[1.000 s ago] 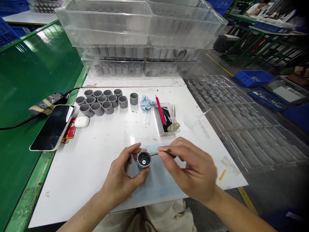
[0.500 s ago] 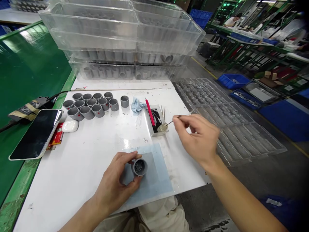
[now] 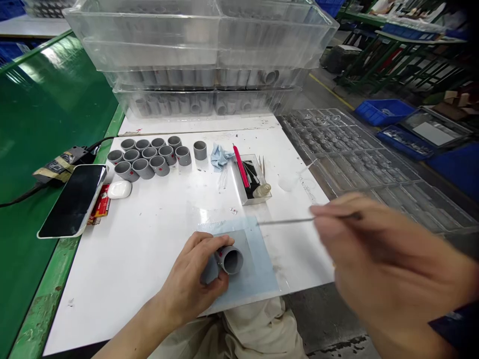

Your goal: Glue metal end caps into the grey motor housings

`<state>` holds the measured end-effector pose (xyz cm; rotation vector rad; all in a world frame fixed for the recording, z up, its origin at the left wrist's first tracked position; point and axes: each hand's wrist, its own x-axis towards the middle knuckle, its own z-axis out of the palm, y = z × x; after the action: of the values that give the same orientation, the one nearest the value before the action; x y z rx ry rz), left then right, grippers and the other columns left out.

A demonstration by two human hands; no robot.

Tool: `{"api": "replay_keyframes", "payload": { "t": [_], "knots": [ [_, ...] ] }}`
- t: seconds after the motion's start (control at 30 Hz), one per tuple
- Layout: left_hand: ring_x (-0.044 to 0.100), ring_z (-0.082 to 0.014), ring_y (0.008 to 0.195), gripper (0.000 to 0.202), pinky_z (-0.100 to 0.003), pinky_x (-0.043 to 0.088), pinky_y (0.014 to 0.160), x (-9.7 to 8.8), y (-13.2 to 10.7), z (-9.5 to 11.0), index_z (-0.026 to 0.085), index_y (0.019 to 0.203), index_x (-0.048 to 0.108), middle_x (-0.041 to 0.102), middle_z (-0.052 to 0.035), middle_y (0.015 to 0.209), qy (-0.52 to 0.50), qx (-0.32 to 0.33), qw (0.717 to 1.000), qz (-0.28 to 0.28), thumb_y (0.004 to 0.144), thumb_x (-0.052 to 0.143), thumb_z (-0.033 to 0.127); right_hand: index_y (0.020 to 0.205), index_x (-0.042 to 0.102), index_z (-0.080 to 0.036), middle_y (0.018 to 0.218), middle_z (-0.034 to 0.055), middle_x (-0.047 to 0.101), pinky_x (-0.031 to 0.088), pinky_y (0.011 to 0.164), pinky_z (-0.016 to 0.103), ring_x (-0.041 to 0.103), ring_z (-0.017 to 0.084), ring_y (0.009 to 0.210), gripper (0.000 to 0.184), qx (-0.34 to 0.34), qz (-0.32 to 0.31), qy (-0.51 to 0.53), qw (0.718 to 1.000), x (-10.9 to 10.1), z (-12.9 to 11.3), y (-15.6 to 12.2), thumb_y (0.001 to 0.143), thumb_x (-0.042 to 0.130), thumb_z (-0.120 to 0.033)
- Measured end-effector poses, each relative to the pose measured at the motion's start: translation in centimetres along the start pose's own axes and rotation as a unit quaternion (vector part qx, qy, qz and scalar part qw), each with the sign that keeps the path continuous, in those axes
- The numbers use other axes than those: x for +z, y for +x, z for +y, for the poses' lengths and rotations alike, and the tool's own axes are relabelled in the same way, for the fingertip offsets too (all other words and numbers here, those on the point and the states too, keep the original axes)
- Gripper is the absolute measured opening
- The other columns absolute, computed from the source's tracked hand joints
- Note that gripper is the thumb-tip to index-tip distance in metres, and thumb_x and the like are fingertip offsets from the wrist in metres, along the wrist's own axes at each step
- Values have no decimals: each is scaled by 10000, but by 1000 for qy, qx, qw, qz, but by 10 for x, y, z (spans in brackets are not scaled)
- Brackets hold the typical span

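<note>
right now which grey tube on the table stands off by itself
The grey tube just left of the blue cloth; the others sit bunched together further left.

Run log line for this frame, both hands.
left hand: holds grey plastic cylinder | right hand: holds thin metal pick, blurred

Bright overhead light, glare on white board (image 3: 112, 269), right hand (image 3: 389, 264) motion-blurred, edges bowed.

Head-worn view, looking forward and down
</note>
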<state>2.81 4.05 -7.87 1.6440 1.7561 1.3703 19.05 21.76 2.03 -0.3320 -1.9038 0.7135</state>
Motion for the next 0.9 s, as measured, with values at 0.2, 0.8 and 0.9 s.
{"api": "replay_keyframes", "payload": {
  "t": [0.2, 0.8, 0.9],
  "knots": [
    [554, -194, 1095, 701, -345, 515, 936, -1, 2, 0, 244, 1451, 432, 652, -48, 1282, -12, -6, 1000, 12, 832, 599, -40, 1004, 738, -144, 745, 34, 701, 514, 575, 309, 614, 143, 625, 214, 37, -166, 48, 984, 30, -9, -29, 842, 674, -20],
    [555, -198, 1115, 667, -343, 508, 943, -1, -2, 1, 268, 1429, 442, 651, -47, 1258, 1, -33, 999, 14, 845, 589, -19, 973, 743, -193, 755, 3, 701, 482, 556, 279, 611, 135, 652, 187, 93, -102, 44, 989, 18, 4, -24, 863, 681, -54],
    [556, -209, 1126, 641, -351, 525, 935, -2, -2, 3, 258, 1427, 432, 651, -58, 1263, 19, -35, 999, 8, 858, 574, 0, 972, 758, -251, 778, -7, 729, 484, 569, 301, 628, 155, 662, 212, 47, 10, -34, 998, 4, 23, -8, 860, 711, -77]
  ]
}}
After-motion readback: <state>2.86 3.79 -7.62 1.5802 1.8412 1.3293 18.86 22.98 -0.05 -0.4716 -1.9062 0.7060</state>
